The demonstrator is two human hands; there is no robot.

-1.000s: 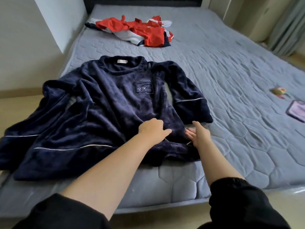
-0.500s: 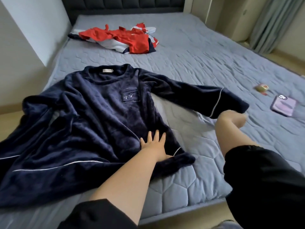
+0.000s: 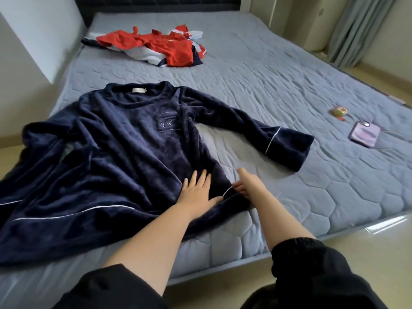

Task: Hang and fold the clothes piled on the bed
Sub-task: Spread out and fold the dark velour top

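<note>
My left grip point(image 3: 196, 190) lies flat, fingers straight and spread, pressing the lower front of the navy fleece top point(image 3: 124, 157) just above its hem. My right grip point(image 3: 247, 186) is just beside it to the right, fingertips at the hem corner by the white piping. It is blurred, so I cannot tell whether it pinches or only touches. The top lies front-up on the bed point(image 3: 289, 90), collar well ahead of both grips. One sleeve point(image 3: 278, 141) stretches ahead and right of my right grip. A heap of red-and-white clothes point(image 3: 160, 47) sits far ahead. A purple-cased phone point(image 3: 365, 133) lies well off right.
</note>
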